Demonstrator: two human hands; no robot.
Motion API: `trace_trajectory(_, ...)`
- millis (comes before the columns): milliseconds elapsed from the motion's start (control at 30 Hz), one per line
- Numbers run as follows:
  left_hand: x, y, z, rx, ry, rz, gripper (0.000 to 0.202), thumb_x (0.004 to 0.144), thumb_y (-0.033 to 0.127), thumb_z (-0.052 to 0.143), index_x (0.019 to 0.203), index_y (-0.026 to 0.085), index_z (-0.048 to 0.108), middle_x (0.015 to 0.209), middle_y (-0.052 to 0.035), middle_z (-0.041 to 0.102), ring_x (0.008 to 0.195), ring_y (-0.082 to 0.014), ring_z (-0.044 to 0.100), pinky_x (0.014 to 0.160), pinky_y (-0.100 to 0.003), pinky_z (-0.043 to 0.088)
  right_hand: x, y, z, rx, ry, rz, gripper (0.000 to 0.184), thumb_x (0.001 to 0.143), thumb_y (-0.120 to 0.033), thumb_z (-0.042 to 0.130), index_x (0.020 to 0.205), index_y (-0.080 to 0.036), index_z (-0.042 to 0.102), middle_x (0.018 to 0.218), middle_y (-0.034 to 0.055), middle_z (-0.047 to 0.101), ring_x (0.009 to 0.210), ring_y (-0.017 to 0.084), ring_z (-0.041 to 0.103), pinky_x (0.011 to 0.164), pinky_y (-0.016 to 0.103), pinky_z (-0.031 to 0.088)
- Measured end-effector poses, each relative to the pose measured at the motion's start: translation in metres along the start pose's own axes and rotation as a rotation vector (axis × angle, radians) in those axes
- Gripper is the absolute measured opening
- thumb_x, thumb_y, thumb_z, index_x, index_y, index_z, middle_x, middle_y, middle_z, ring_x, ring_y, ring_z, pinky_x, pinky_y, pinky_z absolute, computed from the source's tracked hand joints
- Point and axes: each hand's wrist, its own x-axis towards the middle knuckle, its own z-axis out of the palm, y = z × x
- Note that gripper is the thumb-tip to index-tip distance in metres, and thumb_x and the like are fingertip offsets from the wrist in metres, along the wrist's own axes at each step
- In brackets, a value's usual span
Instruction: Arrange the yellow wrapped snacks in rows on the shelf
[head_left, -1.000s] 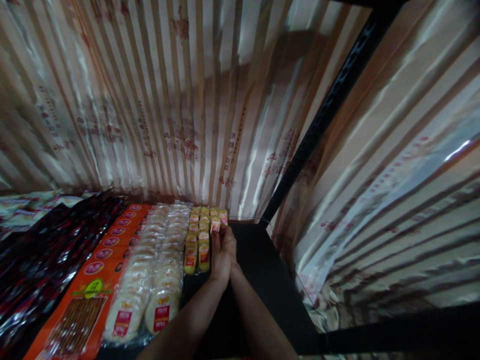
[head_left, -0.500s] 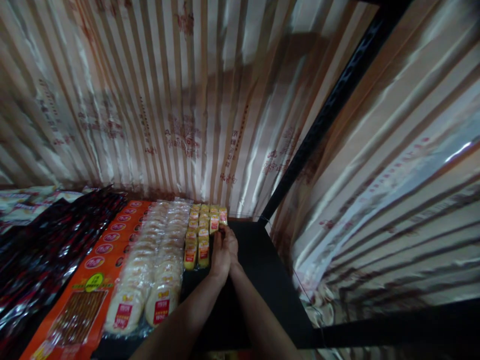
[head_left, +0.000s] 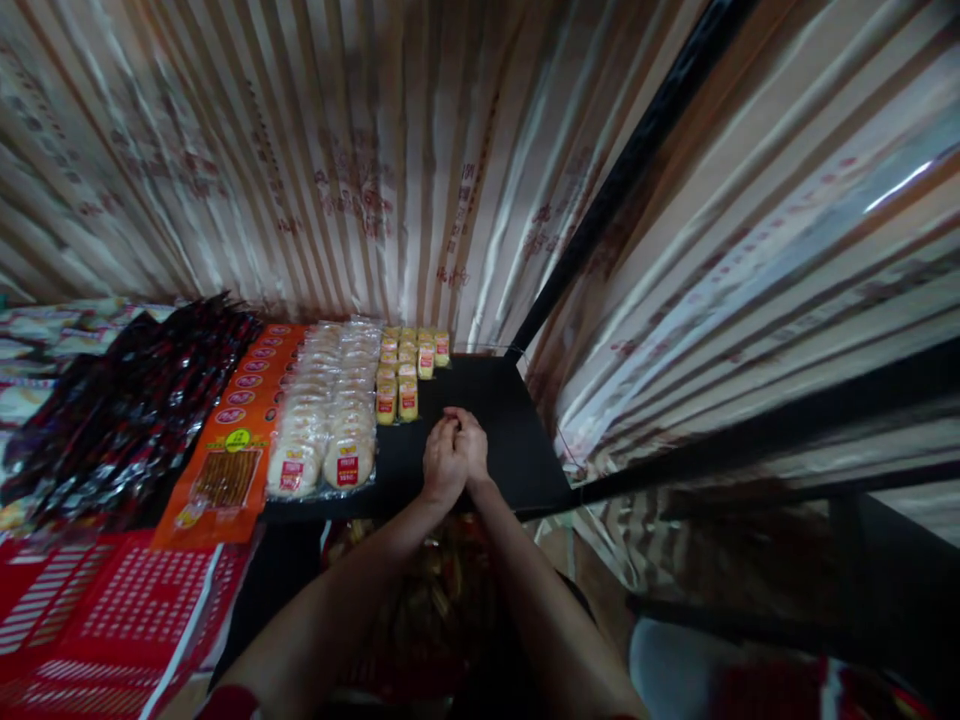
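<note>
My left hand [head_left: 444,462] and my right hand [head_left: 472,446] are pressed together above the front part of a black shelf [head_left: 495,400]. Their fingers are curled inward, and anything between the palms is hidden. Just beyond them, to the left, stand rows of small yellow packaged cakes [head_left: 407,397] with red and white labels. Neither hand touches these packs. Left of the cakes lie two rows of clear-wrapped round white flatbreads [head_left: 349,462], overlapping one another.
Orange snack packets [head_left: 229,470] and dark shiny packets [head_left: 97,430] cover the shelf's left. A red plastic basket [head_left: 127,610] sits below at front left. A black slanted post [head_left: 600,220] rises at the back right corner, before printed striped sheeting [head_left: 360,180].
Both hands have drawn back from the yellow cake packs toward me, still together. My view has shifted, bringing the shelf's front edge and the red basket into sight.
</note>
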Motion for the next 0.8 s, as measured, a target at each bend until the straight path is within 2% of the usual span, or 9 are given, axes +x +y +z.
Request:
trace_trajectory(133,-0.04,-0.014,-0.009,0.082,-0.033,0.178,0.037,0.085,0.024,0.035,0.117,0.017,0.052,0.127,-0.0063,0.05,0.119,-0.0165,0.043,0.105,-0.031,0.031,-0.039,-0.013,-0.014,0.063,0.018,0.009,0.035,0.073,-0.012,0.035,0.099,-0.014,0.059,0.095,0.0078,0.061,0.089,0.016,0.056,0.084,0.027,0.045)
trace_trajectory(267,-0.078,-0.029,-0.018,0.099,-0.065,0.364,0.036,0.087,0.029,0.034,0.116,0.017,0.053,0.123,-0.0083,0.051,0.115,-0.0173,0.044,0.103,-0.032,0.034,-0.081,-0.022,-0.025,0.065,0.043,0.041,0.036,0.073,-0.011,0.035,0.099,-0.017,0.06,0.096,0.0065,0.06,0.09,0.016,0.057,0.084,0.029,0.045)
trace_trajectory(367,-0.102,-0.041,-0.021,0.099,-0.091,0.422,0.036,0.088,0.025,0.029,0.114,0.017,0.053,0.119,-0.0089,0.052,0.113,-0.017,0.045,0.102,-0.032,0.034,-0.116,-0.022,-0.026,0.031,0.053,0.068,0.034,0.075,-0.013,0.036,0.099,-0.017,0.059,0.098,0.0077,0.061,0.092,0.017,0.057,0.083,0.029,0.045)
trace_trajectory(467,-0.121,-0.058,-0.019,0.087,-0.184,0.357,0.037,0.089,0.023,0.025,0.111,0.017,0.054,0.113,-0.0079,0.055,0.11,-0.0157,0.048,0.101,-0.031,0.035,-0.146,-0.015,-0.022,-0.071,0.02,0.135,0.03,0.079,-0.018,0.037,0.099,-0.015,0.06,0.097,0.0103,0.063,0.093,0.019,0.058,0.084,0.03,0.045)
trace_trajectory(533,-0.129,-0.071,-0.015,0.105,-0.248,0.231,0.037,0.088,0.023,0.025,0.108,0.016,0.056,0.111,-0.0082,0.057,0.107,-0.0156,0.05,0.099,-0.03,0.037,-0.158,-0.007,-0.018,-0.177,-0.13,0.23,0.032,0.082,-0.017,0.035,0.101,-0.015,0.06,0.097,0.0112,0.064,0.09,0.019,0.06,0.082,0.03,0.045)
trace_trajectory(667,-0.137,-0.096,-0.008,0.231,-0.407,0.028,0.037,0.082,0.014,0.03,0.108,0.013,0.057,0.118,-0.0107,0.056,0.111,-0.0174,0.049,0.1,-0.03,0.035,-0.165,0.01,-0.011,-0.429,-0.542,0.381,0.039,0.083,-0.018,0.039,0.12,-0.017,0.051,0.103,0.0137,0.065,0.091,0.021,0.063,0.077,0.031,0.046)
trace_trajectory(733,-0.14,-0.106,-0.004,0.279,-0.481,-0.011,0.039,0.079,0.011,0.032,0.111,0.013,0.056,0.123,-0.0113,0.053,0.115,-0.0186,0.047,0.101,-0.031,0.033,-0.164,0.017,-0.008,-0.538,-0.638,0.455,0.039,0.083,-0.024,0.042,0.121,-0.018,0.05,0.105,0.0154,0.064,0.092,0.024,0.063,0.075,0.034,0.047)
trace_trajectory(800,-0.142,-0.114,-0.001,0.306,-0.529,-0.029,0.04,0.077,0.011,0.035,0.111,0.012,0.056,0.125,-0.0123,0.052,0.116,-0.0204,0.046,0.102,-0.031,0.032,-0.163,0.023,-0.003,-0.599,-0.665,0.513,0.039,0.084,-0.027,0.042,0.121,-0.018,0.049,0.103,0.0165,0.064,0.092,0.026,0.063,0.073,0.036,0.047)
